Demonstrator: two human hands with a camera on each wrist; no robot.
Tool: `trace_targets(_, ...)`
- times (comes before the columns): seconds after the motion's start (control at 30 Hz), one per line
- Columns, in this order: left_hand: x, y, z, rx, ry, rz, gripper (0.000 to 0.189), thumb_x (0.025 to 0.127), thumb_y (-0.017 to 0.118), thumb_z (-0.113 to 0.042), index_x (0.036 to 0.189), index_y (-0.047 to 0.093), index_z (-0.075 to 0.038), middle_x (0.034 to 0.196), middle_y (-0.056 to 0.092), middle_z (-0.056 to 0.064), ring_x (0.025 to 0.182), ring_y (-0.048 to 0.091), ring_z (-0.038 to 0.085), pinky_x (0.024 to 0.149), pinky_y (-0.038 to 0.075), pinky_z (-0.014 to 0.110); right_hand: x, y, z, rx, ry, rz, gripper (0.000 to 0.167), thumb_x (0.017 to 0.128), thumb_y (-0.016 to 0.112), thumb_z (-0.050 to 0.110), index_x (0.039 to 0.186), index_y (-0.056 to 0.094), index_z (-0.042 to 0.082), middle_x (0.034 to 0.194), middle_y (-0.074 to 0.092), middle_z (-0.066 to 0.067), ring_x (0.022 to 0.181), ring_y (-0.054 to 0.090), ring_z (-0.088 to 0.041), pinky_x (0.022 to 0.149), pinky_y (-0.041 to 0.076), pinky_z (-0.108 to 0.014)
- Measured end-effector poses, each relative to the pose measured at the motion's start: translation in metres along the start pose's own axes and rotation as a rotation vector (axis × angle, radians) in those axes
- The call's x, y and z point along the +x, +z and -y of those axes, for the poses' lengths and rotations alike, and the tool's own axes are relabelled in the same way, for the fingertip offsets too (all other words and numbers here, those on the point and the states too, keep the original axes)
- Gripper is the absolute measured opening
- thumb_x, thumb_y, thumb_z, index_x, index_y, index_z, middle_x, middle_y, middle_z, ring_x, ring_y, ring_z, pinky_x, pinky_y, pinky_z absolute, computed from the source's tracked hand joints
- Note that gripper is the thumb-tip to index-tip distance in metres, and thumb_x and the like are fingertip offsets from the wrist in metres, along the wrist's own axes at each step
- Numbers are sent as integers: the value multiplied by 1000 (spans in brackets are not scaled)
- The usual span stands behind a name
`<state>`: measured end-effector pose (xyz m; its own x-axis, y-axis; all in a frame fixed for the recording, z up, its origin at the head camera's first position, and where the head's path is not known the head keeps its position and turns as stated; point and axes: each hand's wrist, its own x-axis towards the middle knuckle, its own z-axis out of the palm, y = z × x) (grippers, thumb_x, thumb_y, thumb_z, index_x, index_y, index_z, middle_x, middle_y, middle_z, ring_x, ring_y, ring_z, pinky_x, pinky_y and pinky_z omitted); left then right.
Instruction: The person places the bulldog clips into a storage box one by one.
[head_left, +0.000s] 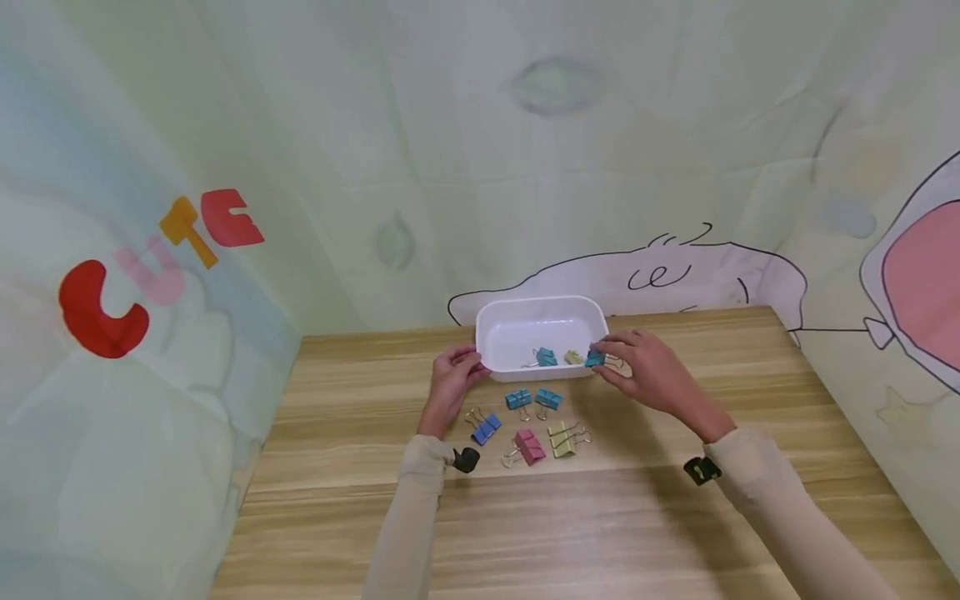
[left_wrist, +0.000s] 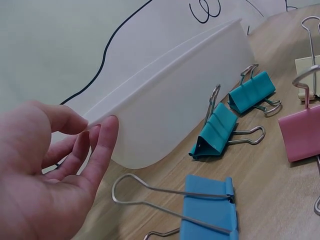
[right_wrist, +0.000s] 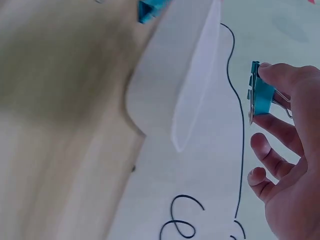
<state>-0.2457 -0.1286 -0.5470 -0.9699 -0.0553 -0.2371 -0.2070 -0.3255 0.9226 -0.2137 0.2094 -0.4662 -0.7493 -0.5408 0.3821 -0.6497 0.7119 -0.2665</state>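
My right hand [head_left: 648, 371] pinches a teal binder clip [right_wrist: 263, 94] between thumb and index finger, over the right front corner of a white plastic tub [head_left: 517, 375]. Its other fingers are loosely bent in the right wrist view. At the tub's left end my left hand [left_wrist: 60, 160] holds the rim between thumb and fingertips. Inside the tub lie another teal binder clip [head_left: 547, 357] and a yellow binder clip [head_left: 573, 357].
In front of the tub on the wooden table [head_left: 570, 533] lie two teal binder clips [head_left: 518, 399], a blue clip [head_left: 487, 428], a pink clip [head_left: 530, 447] and a pale yellow clip [head_left: 561, 439]. A printed cloth [head_left: 360, 167] hangs behind the table.
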Motion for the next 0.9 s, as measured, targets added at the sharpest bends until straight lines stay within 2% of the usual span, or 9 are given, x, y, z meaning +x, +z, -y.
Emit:
trace_targets(0.1,0,0,0,1,2,4,36,103,58,4,136,50,16,125,56,31,96,67,28,86,65,30,17,-5,-3,-4,-14,1,34,91,82,24,118,77,5,117,74,-17,106,66,-38,91,59,-57)
trace_targets(0.23,-1,0,-1,6,-4,3,36,103,58,3,136,51,15,128,54,32,101,67,32,86,64,29,37,-9,-7,12,-23,1,33,94,79,25,119,76,4,117,74,-17,104,64,-37,90,57,-53)
trace_targets(0.4,-2,0,-1,8,-7,-5,36,102,60,3,136,51,14,129,54,32,106,66,36,86,64,29,55,-13,-8,29,13,22,34,96,77,27,121,75,3,119,73,-17,109,64,-38,94,56,-54)
trace_targets(0.6,-2,1,-2,8,0,-2,35,102,59,4,135,51,15,128,54,33,104,66,35,86,65,29,68,-11,-8,24,67,77,38,98,75,31,124,74,4,123,72,-18,113,62,-38,98,57,-54)
trace_targets(0.9,-2,0,0,21,2,1,37,103,57,3,137,49,15,130,53,32,105,66,35,90,64,30,76,-1,-13,33,119,119,39,99,73,31,125,73,3,126,70,-19,113,60,-39,97,56,-55)
